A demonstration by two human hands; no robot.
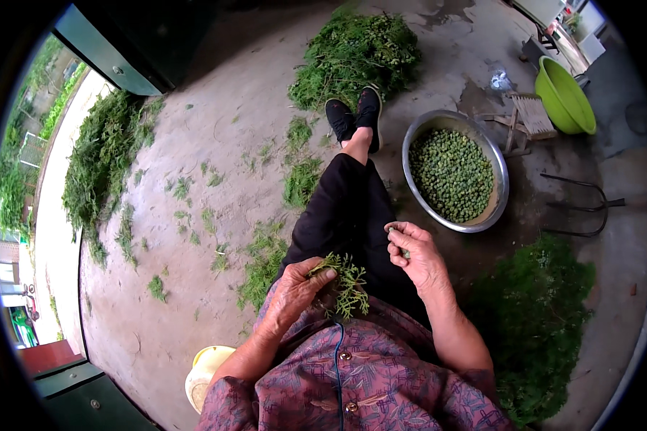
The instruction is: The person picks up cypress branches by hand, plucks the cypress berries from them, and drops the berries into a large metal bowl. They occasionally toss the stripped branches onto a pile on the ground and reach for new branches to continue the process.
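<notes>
Over the lap, the left hand (295, 284) pinches a leafy green sprig (345, 280) steady while the right hand (413, 251) closes on a small plucked piece (hard to make out), the metal basin (499, 190) of green seeds standing just beside the right leg.

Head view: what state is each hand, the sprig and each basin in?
Left hand: closed around a leafy green sprig, held over the lap.
Right hand: fingers pinched on something small, too small to tell.
Metal basin: upright, part-filled with small green pods.
Green plastic basin: tilted on its side.
</notes>
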